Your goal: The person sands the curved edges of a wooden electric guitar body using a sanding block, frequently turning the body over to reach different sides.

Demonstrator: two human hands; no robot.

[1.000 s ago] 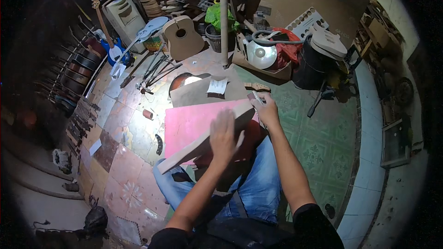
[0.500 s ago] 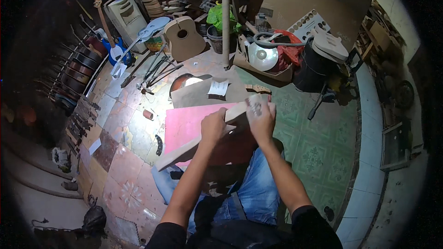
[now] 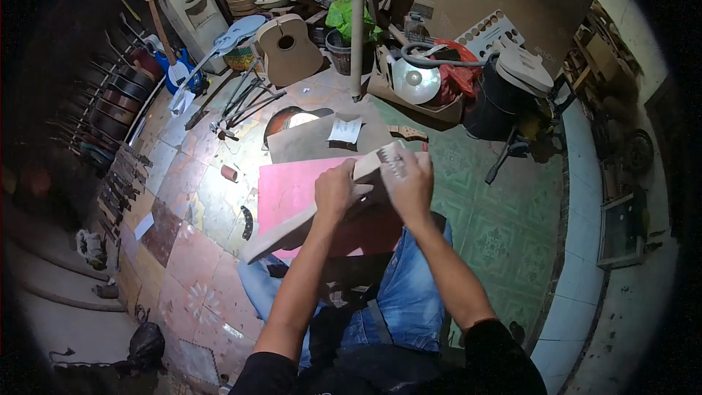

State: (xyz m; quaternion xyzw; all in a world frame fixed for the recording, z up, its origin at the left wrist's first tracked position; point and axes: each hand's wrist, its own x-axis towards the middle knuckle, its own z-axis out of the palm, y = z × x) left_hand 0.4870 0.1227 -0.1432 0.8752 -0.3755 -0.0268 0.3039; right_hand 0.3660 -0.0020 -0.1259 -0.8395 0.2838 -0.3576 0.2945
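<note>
A pale bare-wood piece, like an unpainted guitar body stood on its edge, slants across my lap from lower left to upper right. My left hand is closed around its upper edge near the middle. Against its upper right end, my right hand presses a small whitish sheet with dark marks, like folded sandpaper; the fingers partly cover it. The wood's underside lies in shadow. Below it a pink board lies across the floor in front of me, partly hidden by the wood and my arms.
Beyond the board lie a brown sheet, a paper note and a guitar headstock. An acoustic guitar body leans behind a pole. Guitars line the left; a black bucket stands right.
My right hand has shifted slightly left and down along the wood's end, and the marked sheet shows more sharply. My left hand keeps its grip; the view has shifted a little.
</note>
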